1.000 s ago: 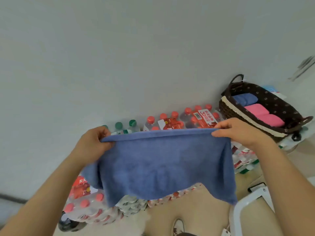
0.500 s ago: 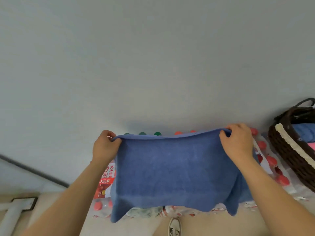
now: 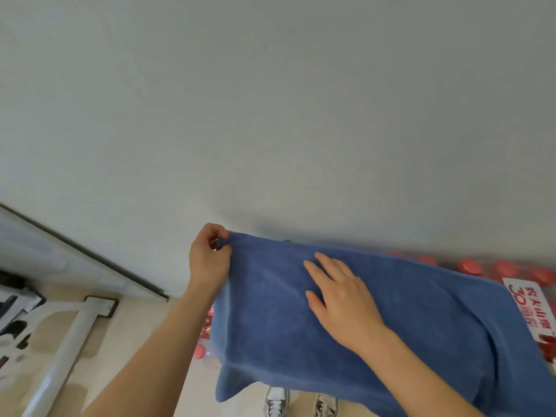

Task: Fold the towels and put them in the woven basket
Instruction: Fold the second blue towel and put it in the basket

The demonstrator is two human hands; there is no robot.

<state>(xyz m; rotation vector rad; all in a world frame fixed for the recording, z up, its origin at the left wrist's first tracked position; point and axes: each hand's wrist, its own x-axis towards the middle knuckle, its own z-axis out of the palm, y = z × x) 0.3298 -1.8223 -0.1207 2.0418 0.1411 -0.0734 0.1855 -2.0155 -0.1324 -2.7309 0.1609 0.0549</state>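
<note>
Folding step. Left hand [image 3: 209, 263] fingers pinch the top-left corner of the blue towel [image 3: 406, 320], which is spread over packs of red-capped water bottles [image 3: 481, 267]. Right hand [image 3: 340, 296] lies flat, fingers spread, pressing the cloth. Woven basket out of view. Next likely: fold the pinched edge across.

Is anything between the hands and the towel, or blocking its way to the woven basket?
Nothing separates them: the left hand pinches the blue towel at its corner, and the right hand lies flat on it. The basket is out of view, so the path to it cannot be judged.
</note>
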